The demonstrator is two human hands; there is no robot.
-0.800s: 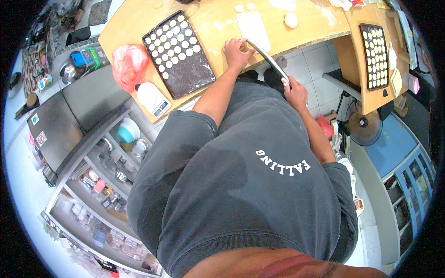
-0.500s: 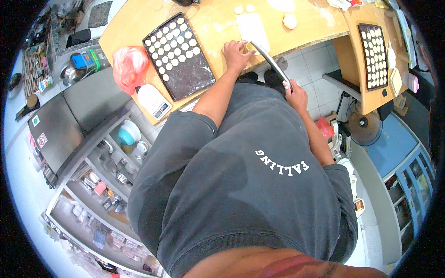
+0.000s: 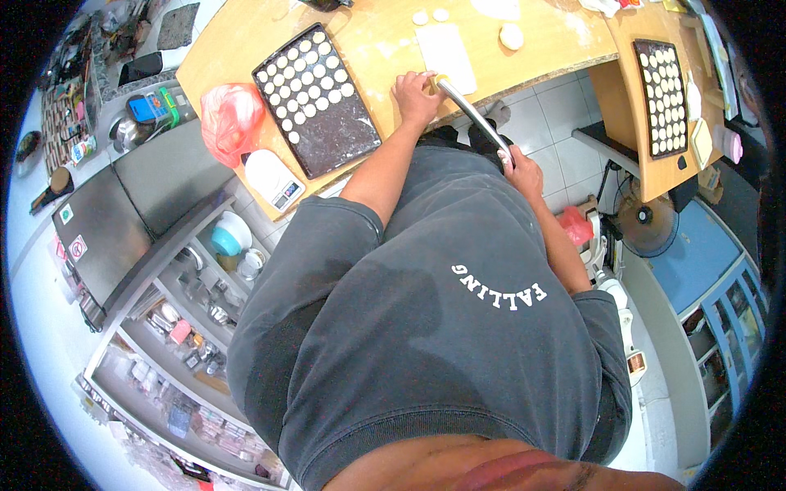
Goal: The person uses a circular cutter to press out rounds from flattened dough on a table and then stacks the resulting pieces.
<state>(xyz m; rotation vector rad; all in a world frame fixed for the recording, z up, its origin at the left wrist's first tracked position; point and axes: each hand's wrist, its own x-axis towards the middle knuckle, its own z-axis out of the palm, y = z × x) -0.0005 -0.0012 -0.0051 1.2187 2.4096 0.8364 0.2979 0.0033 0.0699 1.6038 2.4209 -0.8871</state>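
My left hand (image 3: 417, 98) is at the table's near edge, its fingers closed round a small yellowish round thing (image 3: 443, 79), which they partly cover. My right hand (image 3: 523, 173), lower and to the right, grips one end of a long, shiny metal tool (image 3: 476, 114); its exact kind is unclear. The tool slants from that hand up to the yellowish thing, and its far end meets or overlaps it. Just beyond lies a pale rectangular sheet or board (image 3: 449, 51). A round lump of pale dough (image 3: 512, 36) is to the right of the sheet.
Left of my hands, a dark baking tray (image 3: 336, 135) bears rows of pale dough rounds. A white scale (image 3: 273, 179) and a pink plastic bag (image 3: 230, 123) stand at the left edge. Another filled tray (image 3: 662, 98) lies on the right-hand table, above a fan (image 3: 645, 216).
The metal tool has turned and its far end has shifted slightly down and left onto the yellowish thing. My right hand has moved only slightly; my left hand is nearly still.
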